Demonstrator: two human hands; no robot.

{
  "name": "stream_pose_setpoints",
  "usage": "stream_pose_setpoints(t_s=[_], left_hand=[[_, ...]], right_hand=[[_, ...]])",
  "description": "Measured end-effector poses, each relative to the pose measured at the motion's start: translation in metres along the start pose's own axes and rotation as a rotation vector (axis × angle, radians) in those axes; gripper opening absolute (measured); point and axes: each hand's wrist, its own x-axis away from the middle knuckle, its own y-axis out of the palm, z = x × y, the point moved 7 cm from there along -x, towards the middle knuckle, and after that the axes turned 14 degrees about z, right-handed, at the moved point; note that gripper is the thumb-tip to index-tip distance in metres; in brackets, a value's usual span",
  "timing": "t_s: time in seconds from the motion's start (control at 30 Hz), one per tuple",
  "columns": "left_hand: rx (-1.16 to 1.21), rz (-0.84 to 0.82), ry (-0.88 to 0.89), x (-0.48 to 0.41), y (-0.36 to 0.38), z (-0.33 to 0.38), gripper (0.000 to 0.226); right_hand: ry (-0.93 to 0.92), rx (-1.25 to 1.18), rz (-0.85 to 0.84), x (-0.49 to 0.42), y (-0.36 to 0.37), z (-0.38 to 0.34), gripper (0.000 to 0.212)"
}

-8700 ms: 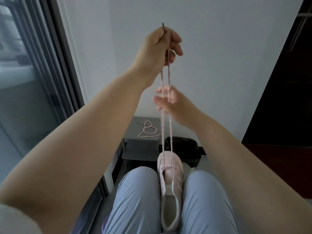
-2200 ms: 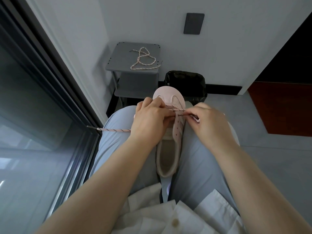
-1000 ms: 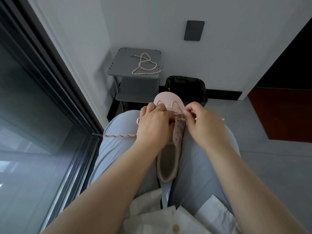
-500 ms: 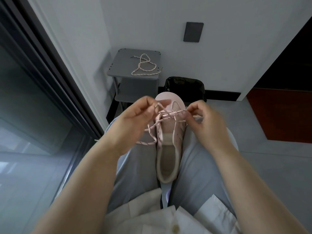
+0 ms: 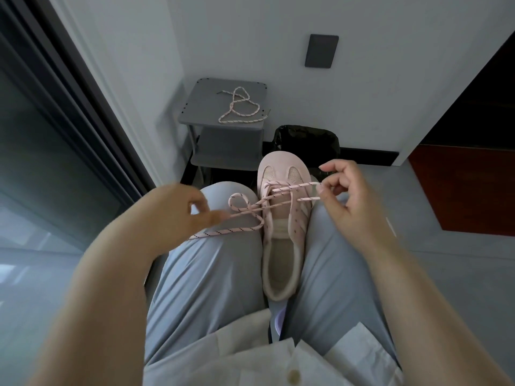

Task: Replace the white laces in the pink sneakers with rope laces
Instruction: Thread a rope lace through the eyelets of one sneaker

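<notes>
The sneaker (image 5: 281,246) was wedged between my thighs, toe at 12 o'clock and heel at 6 o'clock. The rope lace (image 5: 250,207) ran through the eyelets nearest the toe only, and the rows toward the tongue were bare. No white lace was visible on this shoe.

My left hand (image 5: 181,210), at 9 o'clock of the shoe, pinched the lace between thumb and forefinger. A loose loop and a long tail lay over my left thigh. The hand was blurred, so the finer finger positions could not be confirmed. My right hand (image 5: 348,196), at 2 o'clock of the shoe, pinched the lace's other side where it bent back, with the remaining fingers curled.

Step judged in hand: drawing slack through the lower rows of sneaker 1. The next move would call for evening both ends, then feeding a tip through the next eyelet.

A spare lace (image 5: 239,112) lay on the grey stool (image 5: 200,101) at 11 o'clock, presumably for sneaker 2, which was not seen.
</notes>
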Motion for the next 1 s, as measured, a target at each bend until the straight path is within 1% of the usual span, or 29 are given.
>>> stream_pose_setpoints(t_s=[0.07,0.13,0.2,0.3,0.33,0.4,0.43,0.5,0.57,0.6,0.67,0.73,0.8,0.83,0.9,0.93,1.0], left_hand=[[-0.051,-0.058,-0.01,0.003,-0.004,-0.005,0.039],[-0.04,-0.12,0.039,0.003,-0.004,-0.003,0.042],[0.064,-0.116,0.137,0.002,0.002,0.01,0.039],[0.318,-0.029,0.225,0.0,0.013,0.038,0.027],[0.393,-0.043,0.249,0.001,0.018,0.047,0.024],[0.491,-0.095,0.3,0.004,0.028,0.063,0.02],[0.474,-0.088,0.319,0.003,0.031,0.065,0.018],[0.333,0.016,0.336,-0.003,0.032,0.061,0.016],[0.242,0.11,0.303,-0.008,0.031,0.052,0.011],[0.241,0.134,0.275,-0.011,0.031,0.047,0.012],[0.312,0.129,0.2,-0.013,0.032,0.041,0.022],[0.491,0.032,0.076,-0.013,0.038,0.042,0.027],[0.663,-0.123,-0.102,-0.009,0.048,0.047,0.029],[0.655,-0.17,-0.139,-0.009,0.052,0.049,0.034],[0.461,-0.216,-0.066,-0.01,0.054,0.056,0.042],[0.356,-0.213,-0.002,-0.012,0.054,0.059,0.038],[0.261,-0.192,0.054,-0.015,0.053,0.06,0.02]], right_hand=[[-0.005,0.036,-0.024,0.001,0.003,-0.001,0.021],[-0.053,0.093,-0.05,0.001,0.006,-0.002,0.016],[-0.159,0.173,-0.095,0.003,0.011,-0.008,0.01],[-0.312,0.301,-0.168,0.009,0.028,-0.02,0.028],[-0.375,0.357,-0.163,0.012,0.032,-0.026,0.027],[-0.465,0.411,-0.117,0.017,0.036,-0.033,0.017],[-0.48,0.414,-0.073,0.018,0.033,-0.035,0.015],[-0.441,0.419,0.061,0.016,0.019,-0.034,0.018],[-0.412,0.423,0.179,0.015,0.004,-0.033,0.019],[-0.425,0.407,0.183,0.017,0.002,-0.035,0.019],[-0.47,0.308,0.096,0.022,0.007,-0.044,0.021],[-0.488,0.212,0.035,0.029,0.013,-0.056,0.027],[-0.511,0.155,0.006,0.04,0.021,-0.069,0.024],[-0.536,0.135,-0.018,0.048,0.026,-0.075,0.022],[-0.603,0.111,-0.084,0.065,0.04,-0.087,0.019],[-0.634,0.1,-0.112,0.07,0.047,-0.089,0.018],[-0.671,0.085,-0.166,0.073,0.054,-0.088,0.018]])
